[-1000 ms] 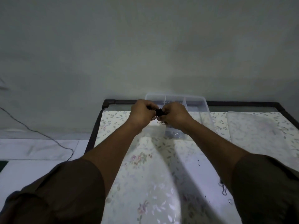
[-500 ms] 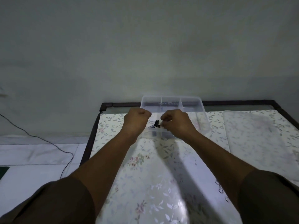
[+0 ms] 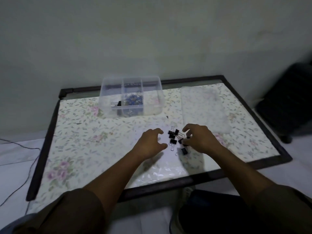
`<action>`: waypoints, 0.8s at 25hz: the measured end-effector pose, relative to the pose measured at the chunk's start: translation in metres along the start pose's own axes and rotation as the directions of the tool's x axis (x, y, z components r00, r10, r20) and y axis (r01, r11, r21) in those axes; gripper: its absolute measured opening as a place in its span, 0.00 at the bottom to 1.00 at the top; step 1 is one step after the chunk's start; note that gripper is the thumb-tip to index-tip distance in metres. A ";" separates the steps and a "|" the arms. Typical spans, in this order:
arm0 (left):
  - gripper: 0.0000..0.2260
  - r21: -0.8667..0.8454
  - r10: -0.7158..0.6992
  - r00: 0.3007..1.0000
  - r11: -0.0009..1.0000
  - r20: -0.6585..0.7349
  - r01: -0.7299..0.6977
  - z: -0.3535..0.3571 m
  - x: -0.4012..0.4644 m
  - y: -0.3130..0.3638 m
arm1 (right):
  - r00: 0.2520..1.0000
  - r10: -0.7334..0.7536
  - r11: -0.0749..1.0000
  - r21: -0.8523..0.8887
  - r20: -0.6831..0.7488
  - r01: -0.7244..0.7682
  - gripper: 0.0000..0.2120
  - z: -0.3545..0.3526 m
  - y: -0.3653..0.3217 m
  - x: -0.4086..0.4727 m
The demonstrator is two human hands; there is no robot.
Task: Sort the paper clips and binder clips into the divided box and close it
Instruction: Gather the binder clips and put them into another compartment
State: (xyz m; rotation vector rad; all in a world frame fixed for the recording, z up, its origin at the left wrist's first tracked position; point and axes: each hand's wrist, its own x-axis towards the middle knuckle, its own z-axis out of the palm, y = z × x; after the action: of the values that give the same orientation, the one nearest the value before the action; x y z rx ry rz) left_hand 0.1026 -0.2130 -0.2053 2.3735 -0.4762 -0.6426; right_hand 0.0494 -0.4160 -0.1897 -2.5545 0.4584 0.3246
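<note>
A clear divided box (image 3: pixel 105 100) stands open at the table's far side. Its left compartment holds a black binder clip (image 3: pixel 118 103); the middle one holds blue paper clips (image 3: pixel 133 100). Several black binder clips (image 3: pixel 173 137) lie in a loose pile on the flowered table cover, nearer to me. My left hand (image 3: pixel 150 144) hovers just left of the pile with its fingers spread and holds nothing. My right hand (image 3: pixel 198 139) is on the pile's right side, fingers curled and apart, with the fingertips close to a clip (image 3: pixel 181 141).
A translucent lid (image 3: pixel 204 108) lies flat to the right of the box. The table (image 3: pixel 280 159) has a dark frame. A cable (image 3: pixel 32 159) runs over the floor at the left, and a dark object (image 3: pixel 287 100) stands at the right.
Both hands have drawn back from the box to the pile of binder clips nearer me. They were pinched together over the box; now they are apart with spread fingers. The view has tilted down.
</note>
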 end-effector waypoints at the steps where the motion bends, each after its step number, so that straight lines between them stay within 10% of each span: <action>1: 0.29 0.064 0.013 1.000 0.998 0.021 -0.015 0.013 0.004 0.007 | 0.999 0.037 0.999 -0.031 0.006 -0.037 0.21 -0.002 0.015 -0.006; 7: 0.35 0.129 -0.018 0.999 0.991 -0.028 0.021 0.064 0.026 0.030 | 0.985 0.147 0.980 -0.146 0.092 -0.133 0.33 0.009 0.040 -0.012; 20: 0.14 -0.171 -0.079 0.975 0.984 -0.209 0.043 0.091 0.012 0.047 | 0.978 0.206 0.931 0.301 0.043 -0.209 0.05 0.041 0.031 -0.003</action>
State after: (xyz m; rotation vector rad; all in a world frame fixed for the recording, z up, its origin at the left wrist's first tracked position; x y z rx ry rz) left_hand 0.0541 -0.2964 -0.2410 2.2724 -0.2455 -0.4266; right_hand 0.0292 -0.4190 -0.2373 -2.2080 0.7196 0.3155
